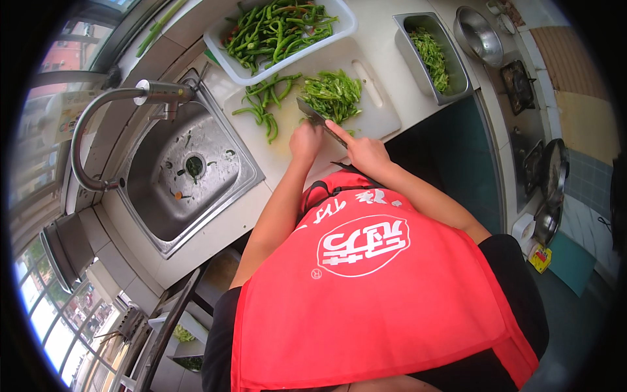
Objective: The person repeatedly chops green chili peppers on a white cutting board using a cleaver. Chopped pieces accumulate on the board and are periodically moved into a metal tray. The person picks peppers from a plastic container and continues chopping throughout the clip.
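My right hand [367,153] grips a kitchen knife [313,113], its index finger along the blade, over a white plastic cutting board [387,117]. Close against the blade's left side is my left hand [306,142], its fingers curled; whether it pinches a piece of pepper is hidden. Sliced green peppers [333,93] lie in a heap just beyond the knife. Several whole long green peppers [267,100] rest on the board's left part. Behind them stands a white plastic tub [294,61] filled with more green peppers [279,29].
A steel sink [147,206] with scraps around its drain is at the left, under a curved faucet [81,132]. At the right stand a deep steel pan [431,81] of sliced peppers, a steel bowl [477,36] and a gas stove [519,88]. Green stalks [159,27] lie on the sill.
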